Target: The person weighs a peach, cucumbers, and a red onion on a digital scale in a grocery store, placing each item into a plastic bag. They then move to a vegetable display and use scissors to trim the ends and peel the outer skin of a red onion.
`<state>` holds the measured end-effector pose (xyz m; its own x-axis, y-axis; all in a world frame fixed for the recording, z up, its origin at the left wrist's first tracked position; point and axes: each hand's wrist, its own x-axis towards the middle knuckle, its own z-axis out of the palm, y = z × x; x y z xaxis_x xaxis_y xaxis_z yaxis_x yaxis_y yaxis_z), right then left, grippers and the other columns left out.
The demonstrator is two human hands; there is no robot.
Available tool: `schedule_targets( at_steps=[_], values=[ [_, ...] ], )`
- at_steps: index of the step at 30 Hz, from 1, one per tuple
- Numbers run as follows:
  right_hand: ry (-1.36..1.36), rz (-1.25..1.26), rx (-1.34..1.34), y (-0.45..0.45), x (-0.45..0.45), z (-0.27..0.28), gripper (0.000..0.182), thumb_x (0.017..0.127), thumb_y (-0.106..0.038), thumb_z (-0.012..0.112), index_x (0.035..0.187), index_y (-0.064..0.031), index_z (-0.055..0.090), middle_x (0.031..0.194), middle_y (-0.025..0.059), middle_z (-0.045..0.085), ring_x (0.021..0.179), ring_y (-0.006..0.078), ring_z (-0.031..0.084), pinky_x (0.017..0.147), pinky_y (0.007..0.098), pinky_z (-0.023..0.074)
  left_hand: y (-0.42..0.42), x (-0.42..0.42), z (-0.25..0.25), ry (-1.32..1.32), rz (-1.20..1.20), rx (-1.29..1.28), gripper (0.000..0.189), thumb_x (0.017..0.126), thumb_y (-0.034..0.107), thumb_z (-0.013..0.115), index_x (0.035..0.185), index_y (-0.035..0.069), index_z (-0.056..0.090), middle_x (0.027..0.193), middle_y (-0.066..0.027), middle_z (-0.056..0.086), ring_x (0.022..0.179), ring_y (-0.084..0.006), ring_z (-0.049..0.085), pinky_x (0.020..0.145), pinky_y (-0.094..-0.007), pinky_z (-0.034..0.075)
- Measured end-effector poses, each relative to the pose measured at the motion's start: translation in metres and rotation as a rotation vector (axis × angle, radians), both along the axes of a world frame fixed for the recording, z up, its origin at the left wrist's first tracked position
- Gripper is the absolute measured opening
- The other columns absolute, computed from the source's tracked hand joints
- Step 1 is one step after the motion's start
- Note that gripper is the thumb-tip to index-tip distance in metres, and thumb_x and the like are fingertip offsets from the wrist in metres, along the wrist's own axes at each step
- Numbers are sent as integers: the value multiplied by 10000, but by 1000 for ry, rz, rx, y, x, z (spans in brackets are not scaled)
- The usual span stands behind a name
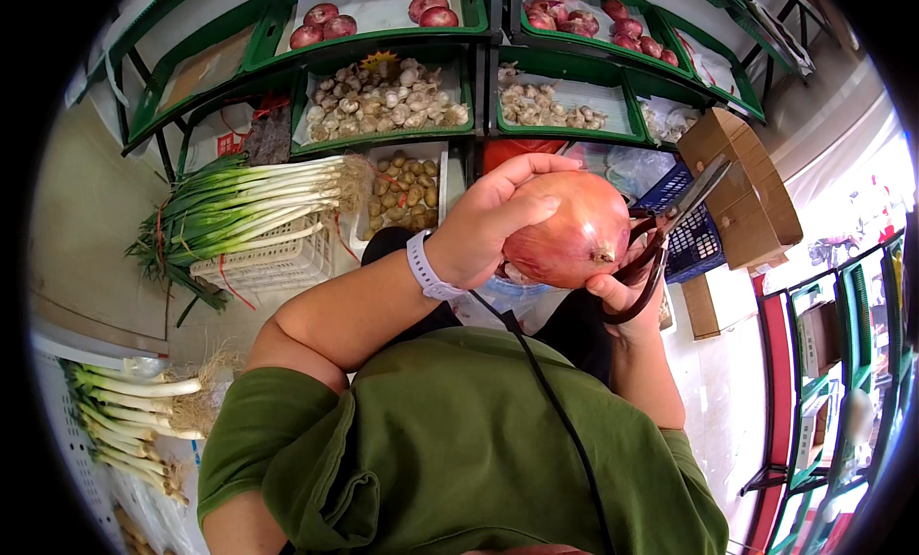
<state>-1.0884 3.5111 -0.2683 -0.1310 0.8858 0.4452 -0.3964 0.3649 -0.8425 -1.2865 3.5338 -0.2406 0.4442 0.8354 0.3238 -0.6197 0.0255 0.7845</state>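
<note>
A large reddish onion (567,228) with glossy skin is held up in front of my chest. My left hand (495,221) grips it from the left, thumb across its face and fingers over the top. From below and the right, my right hand (624,289) supports it with the thumb. That hand also carries a pair of dark-handled scissors (657,242), the blades pointing up and right, away from the onion. Below the onion, a blue-rimmed container (513,289) with plastic around it is partly hidden between my knees.
Ahead are green trays of onions (323,25) and garlic (391,95). Leeks (251,206) lie on a white crate (280,257) at left, beside a box of potatoes (406,192). A blue basket (693,239) and cardboard box (747,189) stand at right. A black cable (546,382) crosses my shirt.
</note>
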Motion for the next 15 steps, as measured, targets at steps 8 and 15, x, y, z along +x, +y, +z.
schedule_targets(
  at_steps=[8, 15],
  values=[
    [-56, -18, 21, -1, -3, 4, 986, 577, -183, 920, 1305, -52, 267, 1273, 148, 472, 1192, 266, 490, 1007, 406, 411, 1, -2, 3, 6, -9, -93, 401, 916, 180, 578, 1268, 7, 497, 1243, -127, 557, 1148, -208, 545, 1001, -359, 434],
    [-74, -50, -43, 3, -2, -6, 881, 563, -176, 926, 1207, -62, 336, 1128, 88, 506, 1067, 221, 537, 932, 368, 450, 9, -2, -5, 41, 17, -135, 416, 923, 205, 567, 1286, 32, 459, 1245, -122, 539, 1161, -213, 532, 1005, -369, 430]
  ],
)
